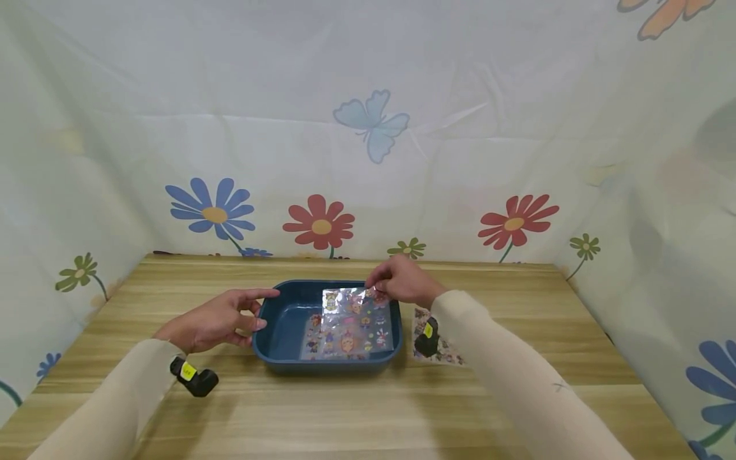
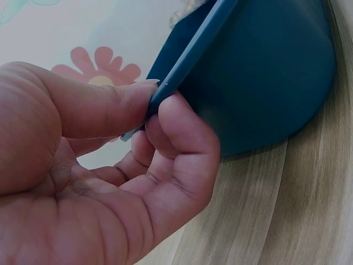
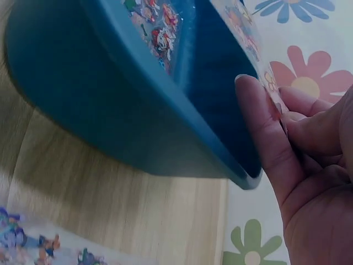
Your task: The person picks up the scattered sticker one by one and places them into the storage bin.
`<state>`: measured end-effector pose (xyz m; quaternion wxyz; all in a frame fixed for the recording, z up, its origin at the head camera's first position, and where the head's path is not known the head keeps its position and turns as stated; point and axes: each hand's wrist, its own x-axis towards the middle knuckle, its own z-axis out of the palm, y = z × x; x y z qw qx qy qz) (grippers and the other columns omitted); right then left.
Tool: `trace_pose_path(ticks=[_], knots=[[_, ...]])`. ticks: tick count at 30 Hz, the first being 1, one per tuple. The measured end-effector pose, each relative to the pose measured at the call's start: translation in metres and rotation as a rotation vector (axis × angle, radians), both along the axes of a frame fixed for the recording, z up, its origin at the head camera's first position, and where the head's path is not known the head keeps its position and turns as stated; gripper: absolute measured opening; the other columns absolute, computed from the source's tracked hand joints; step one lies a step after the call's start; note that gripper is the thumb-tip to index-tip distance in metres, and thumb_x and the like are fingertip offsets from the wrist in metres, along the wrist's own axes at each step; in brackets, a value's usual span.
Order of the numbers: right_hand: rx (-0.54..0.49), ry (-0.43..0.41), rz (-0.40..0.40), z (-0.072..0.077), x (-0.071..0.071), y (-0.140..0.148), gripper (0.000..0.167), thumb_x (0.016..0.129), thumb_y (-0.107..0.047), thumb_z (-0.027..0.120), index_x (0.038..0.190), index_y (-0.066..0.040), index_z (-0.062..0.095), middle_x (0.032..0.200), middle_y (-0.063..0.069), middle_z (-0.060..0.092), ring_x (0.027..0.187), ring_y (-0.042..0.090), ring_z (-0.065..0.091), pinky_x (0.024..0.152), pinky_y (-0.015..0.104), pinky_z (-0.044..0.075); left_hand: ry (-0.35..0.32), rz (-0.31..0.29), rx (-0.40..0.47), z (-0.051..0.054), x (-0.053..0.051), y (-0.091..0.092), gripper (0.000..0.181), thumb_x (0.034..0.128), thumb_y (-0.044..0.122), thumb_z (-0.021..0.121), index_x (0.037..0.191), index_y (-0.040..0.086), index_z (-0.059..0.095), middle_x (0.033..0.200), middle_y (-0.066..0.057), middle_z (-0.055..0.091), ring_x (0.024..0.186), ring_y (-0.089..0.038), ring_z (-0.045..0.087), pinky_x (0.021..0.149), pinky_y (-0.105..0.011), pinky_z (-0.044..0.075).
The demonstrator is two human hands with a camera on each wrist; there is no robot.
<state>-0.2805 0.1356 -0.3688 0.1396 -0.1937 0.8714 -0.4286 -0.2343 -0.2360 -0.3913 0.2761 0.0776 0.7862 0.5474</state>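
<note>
A blue tray stands on the wooden table. My left hand holds its left end; in the left wrist view the thumb and fingers of that hand pinch the tray's rim. At the tray's far right corner my right hand pinches the edge of a clear sticker sheet with cartoon figures. In the right wrist view the hand grips this sheet beside the rim. Another sticker sheet lies in the tray, partly covered by the held one.
Right of the tray a further sticker sheet lies on the table, partly hidden by the right wrist's camera and sleeve. It shows in the right wrist view's lower left. Behind the table hangs a white cloth printed with flowers and a butterfly.
</note>
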Motion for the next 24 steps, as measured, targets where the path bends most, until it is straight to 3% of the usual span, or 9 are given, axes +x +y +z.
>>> trace_pose_path(ticks=[16,24], knots=[[0.06,0.038,-0.019,-0.005,0.001,-0.026,0.022,0.098,0.002,0.06,0.101,-0.004,0.081,0.096,0.009,0.077,0.078,0.017,0.066,0.072,0.026,0.057,-0.005,0.016,0.006,-0.001,0.0,0.0,0.077,0.098,0.005,0.068,0.164,0.013,0.03,0.117,-0.016,0.046,0.089,-0.025,0.061,0.075,-0.034,0.06],[0.046,0.039,-0.004,-0.012,0.001,-0.036,0.019,0.098,0.005,0.06,0.102,0.002,0.079,0.098,0.014,0.078,0.078,0.017,0.072,0.078,0.031,0.063,-0.014,0.018,0.032,-0.002,0.0,0.0,0.077,0.0979,0.001,0.066,0.164,0.012,0.03,0.116,-0.016,0.045,0.089,-0.024,0.06,0.075,-0.034,0.06]])
